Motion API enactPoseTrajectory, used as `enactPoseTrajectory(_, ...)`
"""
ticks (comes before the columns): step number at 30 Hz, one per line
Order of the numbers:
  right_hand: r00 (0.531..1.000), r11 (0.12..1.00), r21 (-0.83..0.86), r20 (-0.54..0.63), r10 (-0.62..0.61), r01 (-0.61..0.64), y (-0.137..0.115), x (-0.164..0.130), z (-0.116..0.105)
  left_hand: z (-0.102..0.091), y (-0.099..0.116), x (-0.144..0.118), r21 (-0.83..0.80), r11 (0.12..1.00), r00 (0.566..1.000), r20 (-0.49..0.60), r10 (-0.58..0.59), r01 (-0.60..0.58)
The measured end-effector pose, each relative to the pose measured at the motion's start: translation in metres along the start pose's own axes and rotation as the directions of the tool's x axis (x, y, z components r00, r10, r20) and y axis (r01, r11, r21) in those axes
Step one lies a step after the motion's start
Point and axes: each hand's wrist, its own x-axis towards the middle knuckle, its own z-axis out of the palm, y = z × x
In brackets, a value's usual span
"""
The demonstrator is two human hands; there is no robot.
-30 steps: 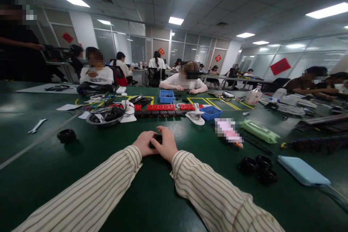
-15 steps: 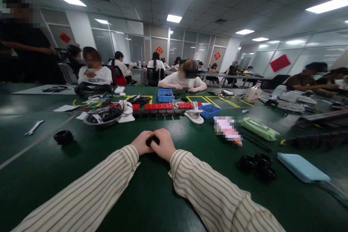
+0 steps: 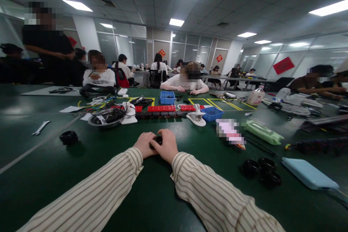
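Note:
Between my two hands is a small black round part [image 3: 157,140], largely covered by the fingers. My left hand [image 3: 144,145] closes around its left side. My right hand [image 3: 168,145] curls over it from the right, thumb across the near side. Both hands are low over the green table [image 3: 152,195]. A similar black, ring-like part [image 3: 68,137] lies alone to the left. On the right, three more dark round parts [image 3: 268,165] sit close together.
A wrench [image 3: 41,128] lies far left. Ahead stand a metal bowl of cables [image 3: 104,125], red power strips [image 3: 161,108], a white clip base [image 3: 197,116] and blue bins [image 3: 212,114]. Rightward are a green packet [image 3: 263,132] and a light blue case [image 3: 308,174]. A person [image 3: 185,83] sits opposite.
The view has shifted slightly, so the scene appears a little further right. My hands stay together around the black part, and their fingers have moved slightly on it.

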Motion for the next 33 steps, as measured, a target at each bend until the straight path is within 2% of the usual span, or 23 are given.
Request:
enactPoseTrajectory(3,1.000,1.000,0.007,0.020,-0.025,0.024,0.000,0.001,0.000,0.000,-0.003,0.002,-0.021,0.999,1.000,-0.003,0.028,-0.028)
enactPoseTrajectory(6,0.993,0.994,0.058,0.062,-0.099,0.095,0.001,0.002,-0.001,0.001,-0.010,0.003,-0.109,0.991,0.997,-0.013,0.080,-0.081)
enactPoseTrajectory(11,0.969,0.968,0.145,0.109,-0.220,0.203,0.000,0.001,-0.005,0.004,-0.020,0.005,-0.220,0.966,0.988,0.043,0.147,-0.134)
enactPoseTrajectory(14,0.978,0.970,0.155,0.065,-0.197,0.185,-0.002,-0.001,-0.006,0.005,-0.018,0.004,-0.166,0.981,0.994,0.022,0.105,-0.099)
enactPoseTrajectory(19,0.999,0.995,0.083,-0.001,-0.048,0.048,-0.001,-0.001,-0.002,0.002,-0.007,0.001,-0.046,0.999,0.999,-0.027,0.019,-0.020)
enactPoseTrajectory(22,1.000,1.000,0.029,-0.006,-0.004,0.004,0.001,0.001,0.000,0.000,-0.005,0.001,-0.003,1.000,0.999,-0.042,0.008,-0.008)
enactPoseTrajectory(26,1.000,0.999,0.026,0.011,-0.024,0.024,0.003,0.002,0.000,0.000,-0.008,0.003,-0.060,0.996,0.997,-0.039,0.060,-0.062)
enactPoseTrajectory(33,0.981,0.978,0.148,0.102,-0.166,0.150,0.001,0.003,-0.005,0.002,-0.016,0.003,-0.217,0.964,0.988,-0.016,0.154,-0.153)
